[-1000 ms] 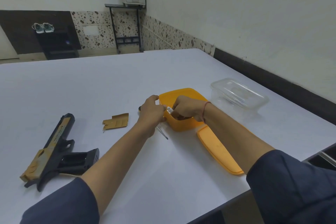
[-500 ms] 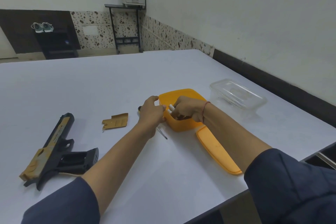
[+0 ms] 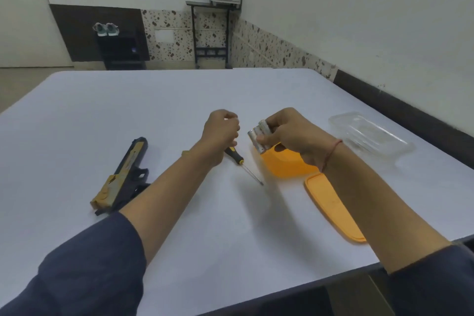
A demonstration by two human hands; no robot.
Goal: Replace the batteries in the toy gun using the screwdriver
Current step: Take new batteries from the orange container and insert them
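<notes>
The right hand (image 3: 295,136) has come up out of the orange box (image 3: 287,164) with a small cluster of batteries (image 3: 259,136) pinched between thumb and fingers. A moment ago it was still down inside the box, with only a white tip showing. The batteries now sit just above the box's near rim, clear of it. How many there are is hard to say; at least two silver ends show.

The left hand (image 3: 220,133), which had been steadying the box's edge, has let go and lifted. Its fingers are curled into a loose fist with nothing visible in them, and it hovers just above the handle of the screwdriver (image 3: 238,159), which lies on the table (image 3: 179,100) between the two hands, tip toward the person.

Further out, the box's lid (image 3: 331,208) lies flat beside it on the near side, and a clear plastic container (image 3: 369,133) sits well off to the right. The toy gun (image 3: 125,177) lies on its side to the left, well apart from both hands, its grip partly hidden behind the left forearm.

So the fetching step looks finished — fresh batteries are in hand. What seems to remain is carrying them across to the gun, seating them the right way round, then closing it up with the screwdriver.
</notes>
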